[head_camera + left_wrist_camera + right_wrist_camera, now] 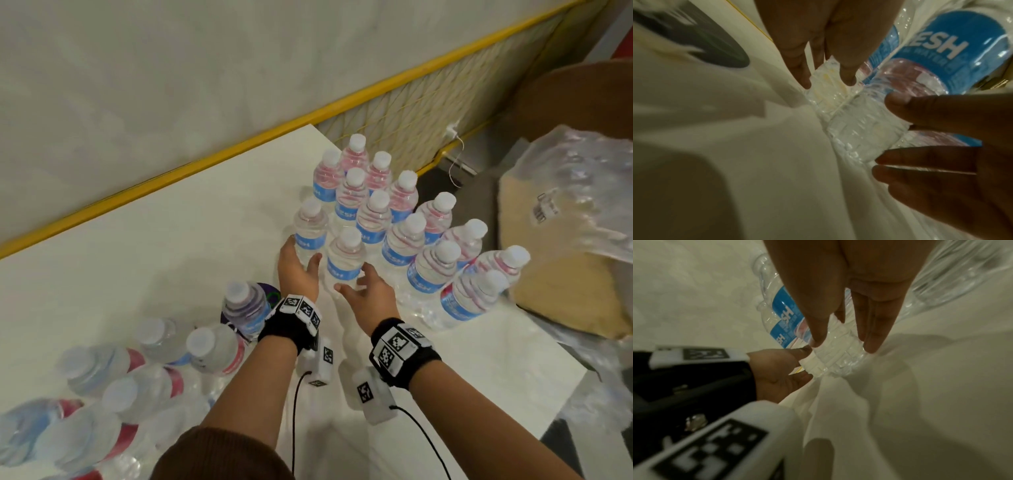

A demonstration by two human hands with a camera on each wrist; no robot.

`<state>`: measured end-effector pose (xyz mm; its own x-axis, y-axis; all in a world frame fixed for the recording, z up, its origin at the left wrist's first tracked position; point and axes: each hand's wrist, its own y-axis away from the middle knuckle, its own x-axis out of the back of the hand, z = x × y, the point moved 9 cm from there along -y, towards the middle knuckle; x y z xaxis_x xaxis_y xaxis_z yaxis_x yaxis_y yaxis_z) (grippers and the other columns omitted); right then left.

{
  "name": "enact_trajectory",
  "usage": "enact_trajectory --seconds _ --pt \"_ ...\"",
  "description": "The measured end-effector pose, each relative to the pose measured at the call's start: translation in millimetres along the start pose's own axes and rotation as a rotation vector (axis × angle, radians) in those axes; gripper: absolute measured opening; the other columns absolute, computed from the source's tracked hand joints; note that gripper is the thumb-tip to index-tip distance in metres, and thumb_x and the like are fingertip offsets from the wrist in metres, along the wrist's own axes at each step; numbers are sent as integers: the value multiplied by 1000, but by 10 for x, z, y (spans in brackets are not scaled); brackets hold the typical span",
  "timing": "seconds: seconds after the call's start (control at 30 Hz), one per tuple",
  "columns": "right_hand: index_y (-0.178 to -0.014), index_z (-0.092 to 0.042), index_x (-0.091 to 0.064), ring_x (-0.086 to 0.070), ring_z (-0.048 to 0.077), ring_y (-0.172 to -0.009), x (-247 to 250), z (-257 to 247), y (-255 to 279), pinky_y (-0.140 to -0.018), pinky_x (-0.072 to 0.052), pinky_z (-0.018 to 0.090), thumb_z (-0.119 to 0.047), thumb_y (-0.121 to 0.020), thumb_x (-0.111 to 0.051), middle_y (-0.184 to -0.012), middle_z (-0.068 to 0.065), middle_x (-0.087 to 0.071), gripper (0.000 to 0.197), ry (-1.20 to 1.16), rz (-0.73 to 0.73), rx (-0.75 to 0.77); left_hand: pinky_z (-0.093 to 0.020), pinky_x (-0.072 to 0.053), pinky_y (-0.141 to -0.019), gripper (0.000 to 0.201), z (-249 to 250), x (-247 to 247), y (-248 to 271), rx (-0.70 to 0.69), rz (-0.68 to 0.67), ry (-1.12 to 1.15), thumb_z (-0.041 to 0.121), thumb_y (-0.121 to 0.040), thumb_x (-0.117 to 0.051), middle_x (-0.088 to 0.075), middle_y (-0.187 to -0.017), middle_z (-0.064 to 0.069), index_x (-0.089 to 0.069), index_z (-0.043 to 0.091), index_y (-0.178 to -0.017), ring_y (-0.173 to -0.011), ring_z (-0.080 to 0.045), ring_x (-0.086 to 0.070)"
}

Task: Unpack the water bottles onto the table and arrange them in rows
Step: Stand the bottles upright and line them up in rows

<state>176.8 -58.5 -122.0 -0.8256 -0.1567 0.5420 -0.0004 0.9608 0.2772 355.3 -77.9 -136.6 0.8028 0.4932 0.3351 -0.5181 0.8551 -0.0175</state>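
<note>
Several water bottles with white caps and blue labels stand upright in rows (394, 212) on the white table (154, 240). My left hand (303, 255) flanks the lower part of the leftmost front bottle (310, 222), thumb on one side and straight fingers on the other. My right hand (354, 279) does the same at the nearest bottle (344, 253). In the left wrist view the left hand (827, 82) straddles a clear ribbed bottle base (830, 94). The right wrist view shows the right hand (840, 344) astride a bottle base (838, 356). Neither hand is curled tight.
More bottles (130, 387) are grouped at the table's near left, one (245, 305) just left of my left wrist. Crumpled clear plastic wrap (579, 178) and a cardboard box (565, 284) lie off the table's right edge. A yellow rail (239, 145) runs behind.
</note>
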Motion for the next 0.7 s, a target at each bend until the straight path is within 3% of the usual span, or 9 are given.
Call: enact_trajectory --seconds 0.17,0.27,0.37,0.43,0.53,0.7 --pt "-136 -21 -40 -58 16 -76 -59 -137 -217 -74 -41 24 -37 -85 -65 -79 4 -66 58 41 0 23 -40 -39 -108 52 6 -55 -178 -31 81 -14 9 -87 -62 -49 -135 -18 -45 2 -135 -128 -30 -45" --pt "-139 -24 -38 -65 18 -83 -123 -160 -352 -81 -48 26 -38 -85 -65 -82 7 -70 62 7 -13 20 -34 -39 -105 52 -9 -61 -273 -26 108 -35 10 -86 -63 -49 -130 -20 -47 3 -135 -123 -31 -49" --pt "-140 -25 -38 -66 20 -88 -163 -183 -444 -89 -50 32 -38 -86 -63 -84 8 -70 61 -14 -22 16 -39 -43 -104 53 -14 -53 -345 3 114 28 11 -86 -63 -53 -130 -15 -47 8 -136 -122 -28 -52" --pt "-138 -25 -41 -66 21 -87 -180 -208 -489 -89 -51 34 -36 -87 -62 -84 9 -70 57 -24 -21 22 -36 -45 -101 53 -46 -41 -373 68 117 118 11 -86 -64 -54 -133 -11 -46 10 -136 -122 -26 -52" --pt "-136 -23 -43 -67 22 -85 -210 -250 -550 -88 -51 35 -33 -88 -62 -83 10 -70 53 -34 -14 30 -22 -43 -87 51 -93 -33 -415 136 116 174 11 -86 -65 -54 -132 -11 -47 8 -134 -120 -25 -53" --pt "-135 -21 -44 -67 23 -83 -262 -317 -607 -87 -51 36 -30 -89 -61 -86 13 -69 50 -54 14 31 -18 -40 -82 51 -109 -19 -469 148 93 172 14 -86 -66 -56 -130 -11 -49 9 -133 -116 -22 -54"
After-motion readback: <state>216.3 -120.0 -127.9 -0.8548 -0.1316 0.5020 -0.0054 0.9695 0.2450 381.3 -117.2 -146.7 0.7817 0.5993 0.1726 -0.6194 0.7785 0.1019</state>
